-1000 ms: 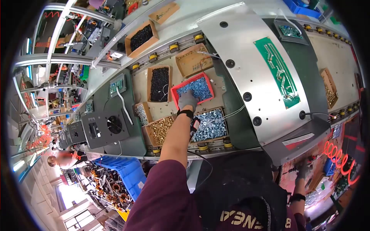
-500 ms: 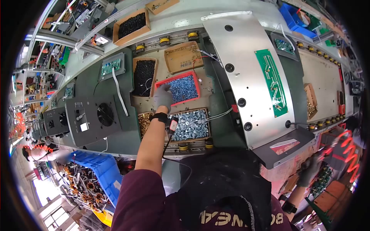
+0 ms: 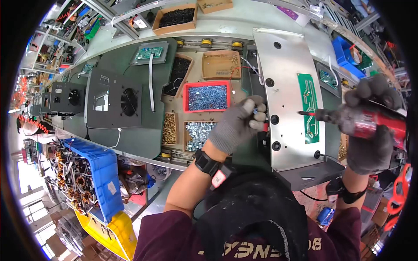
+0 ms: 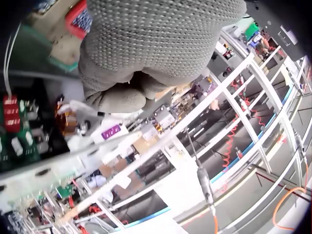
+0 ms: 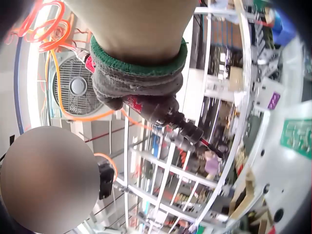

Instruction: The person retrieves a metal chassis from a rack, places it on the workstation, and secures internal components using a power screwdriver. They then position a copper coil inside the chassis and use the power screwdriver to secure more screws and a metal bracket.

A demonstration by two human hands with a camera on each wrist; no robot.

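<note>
One curled left hand [image 3: 235, 126], mid-frame, apparently pinches a small screw [image 3: 255, 111]; the right hand [image 3: 370, 152], at frame right, grips a power screwdriver [image 3: 362, 123], presumably leaving its bit [image 3: 305, 113] free.

The head view is bright, its window [image 3: 27, 177] glaring white, with fisheye-bent edges and blackened corners.

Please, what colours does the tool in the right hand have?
The tool is red and dark grey, best seen in the head view.
</note>
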